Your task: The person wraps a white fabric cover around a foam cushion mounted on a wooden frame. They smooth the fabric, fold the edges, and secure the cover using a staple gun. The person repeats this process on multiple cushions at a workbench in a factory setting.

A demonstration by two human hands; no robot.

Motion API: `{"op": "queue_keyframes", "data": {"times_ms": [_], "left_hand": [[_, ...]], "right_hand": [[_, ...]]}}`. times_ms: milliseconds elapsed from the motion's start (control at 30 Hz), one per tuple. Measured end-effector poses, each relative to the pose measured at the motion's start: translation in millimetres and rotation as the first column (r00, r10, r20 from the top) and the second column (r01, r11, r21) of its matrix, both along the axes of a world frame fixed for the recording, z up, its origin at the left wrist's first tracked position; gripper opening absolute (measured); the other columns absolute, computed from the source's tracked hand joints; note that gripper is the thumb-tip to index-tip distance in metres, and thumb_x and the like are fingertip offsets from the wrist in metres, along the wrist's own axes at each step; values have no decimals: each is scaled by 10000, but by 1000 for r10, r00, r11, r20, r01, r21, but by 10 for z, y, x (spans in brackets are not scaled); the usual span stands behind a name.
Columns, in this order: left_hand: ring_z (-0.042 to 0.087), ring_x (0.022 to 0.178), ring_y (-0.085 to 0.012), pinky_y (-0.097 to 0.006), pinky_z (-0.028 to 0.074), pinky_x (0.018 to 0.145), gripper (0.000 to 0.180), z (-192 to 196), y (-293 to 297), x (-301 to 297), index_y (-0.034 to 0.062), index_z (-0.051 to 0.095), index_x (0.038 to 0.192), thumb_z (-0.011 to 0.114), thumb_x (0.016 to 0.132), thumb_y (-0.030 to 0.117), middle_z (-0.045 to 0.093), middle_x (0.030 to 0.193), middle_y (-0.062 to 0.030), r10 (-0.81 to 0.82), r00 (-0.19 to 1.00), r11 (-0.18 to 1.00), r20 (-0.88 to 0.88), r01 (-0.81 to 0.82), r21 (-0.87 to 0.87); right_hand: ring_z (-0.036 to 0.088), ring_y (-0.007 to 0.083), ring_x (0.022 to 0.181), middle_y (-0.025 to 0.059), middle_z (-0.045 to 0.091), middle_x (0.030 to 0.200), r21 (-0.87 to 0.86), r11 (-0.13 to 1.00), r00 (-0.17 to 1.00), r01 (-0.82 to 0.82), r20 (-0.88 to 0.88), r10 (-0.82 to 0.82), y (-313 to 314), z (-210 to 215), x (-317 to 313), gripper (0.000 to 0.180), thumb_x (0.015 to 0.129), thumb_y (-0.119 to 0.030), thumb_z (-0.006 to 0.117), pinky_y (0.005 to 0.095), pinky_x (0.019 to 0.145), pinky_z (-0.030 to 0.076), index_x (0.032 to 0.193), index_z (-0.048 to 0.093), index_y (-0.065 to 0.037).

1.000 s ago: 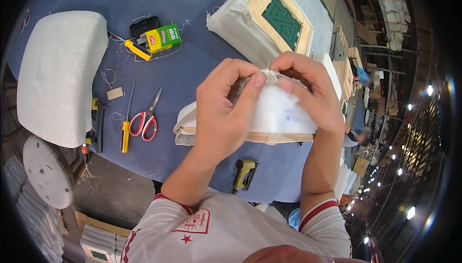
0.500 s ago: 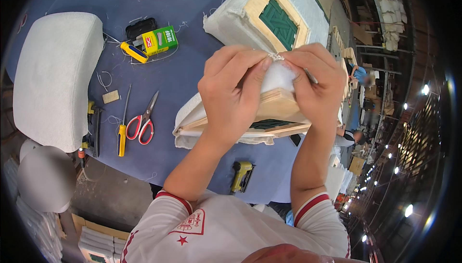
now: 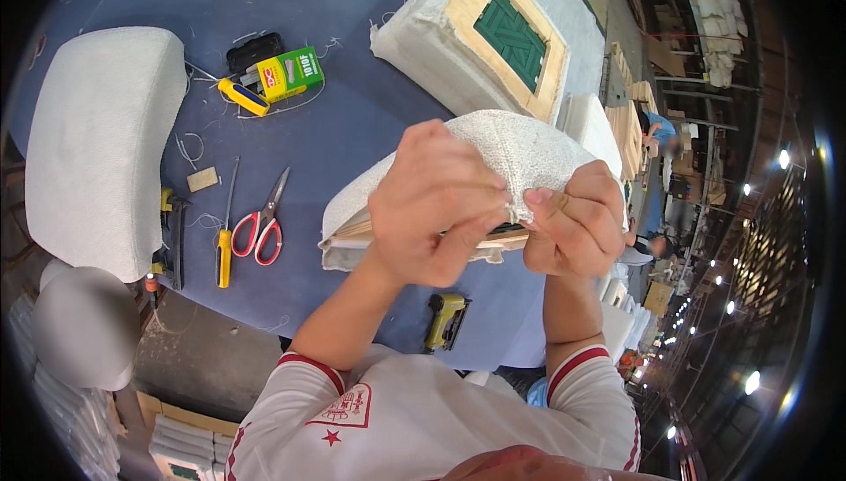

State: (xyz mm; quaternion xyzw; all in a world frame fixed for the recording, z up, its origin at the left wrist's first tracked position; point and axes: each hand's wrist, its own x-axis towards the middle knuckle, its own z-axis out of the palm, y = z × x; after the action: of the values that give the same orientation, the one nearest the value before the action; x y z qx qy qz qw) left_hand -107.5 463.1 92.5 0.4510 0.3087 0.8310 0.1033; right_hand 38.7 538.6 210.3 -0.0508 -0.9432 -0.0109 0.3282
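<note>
Both hands, left hand [image 3: 436,208] and right hand [image 3: 571,224], pinch the near edge of the cushion [image 3: 507,151] (fabric-covered, tilted) above the tabletop [image 3: 352,120].

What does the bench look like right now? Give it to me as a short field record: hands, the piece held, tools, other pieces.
left hand: grips the near edge of the cushion panel
right hand: pinches the white fabric at the same edge
cushion panel: fabric-covered, wooden base, tilted up off the table
table: blue cover
scissors: red-handled, left of panel
staple gun: yellow, near table edge
staple box: green and yellow
second frame: wood side up, green webbing
</note>
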Motion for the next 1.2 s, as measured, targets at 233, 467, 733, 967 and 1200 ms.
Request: {"op": "queue_keyframes", "data": {"times_ms": [233,467,733,967,1200], "left_hand": [[590,1418,-342,-450,443,1193,507,226,-86,-369,13,796,1254,909,791,188,720,1376,-181,-566,824,797,-11,544,-263],[669,1312,-260,-391,499,1133,880,490,-463,-151,19,675,1468,1018,683,220,701,1420,-168,-656,745,643,118,634,-429],[692,1249,-327,-423,528,1078,950,934,-1335,516,54,636,1499,1031,655,240,712,1376,-164,-543,838,710,-42,432,-556],[683,1227,-346,-451,535,1053,1002,1249,-1978,1006,74,604,1526,1031,631,216,706,1379,-153,-463,864,748,-198,261,-610],[717,1252,-351,-418,559,1031,957,1935,-2207,893,-44,629,1488,1019,690,314,677,1428,-264,-673,667,704,-319,447,-552]], "right_hand": [[576,190,864,0,668,985,142,989,987,-51,159,29,-313,125,246,244,741,31,916,344,632,443,920,791,-77],[610,183,865,24,701,999,-2,1000,1000,16,-12,-16,-832,237,658,133,858,-178,899,337,665,460,909,802,-104],[677,124,623,56,732,715,-970,190,729,151,-21,-684,-2259,89,1072,484,1002,-479,791,278,545,483,870,769,-14],[685,121,621,95,768,809,-997,75,823,20,-27,-567,-2659,459,1596,329,1058,-245,726,258,520,481,1041,751,82],[693,141,682,114,754,907,-950,95,754,-297,-294,-588,-2989,644,1864,302,1047,-199,714,275,574,498,1147,700,86]]}}
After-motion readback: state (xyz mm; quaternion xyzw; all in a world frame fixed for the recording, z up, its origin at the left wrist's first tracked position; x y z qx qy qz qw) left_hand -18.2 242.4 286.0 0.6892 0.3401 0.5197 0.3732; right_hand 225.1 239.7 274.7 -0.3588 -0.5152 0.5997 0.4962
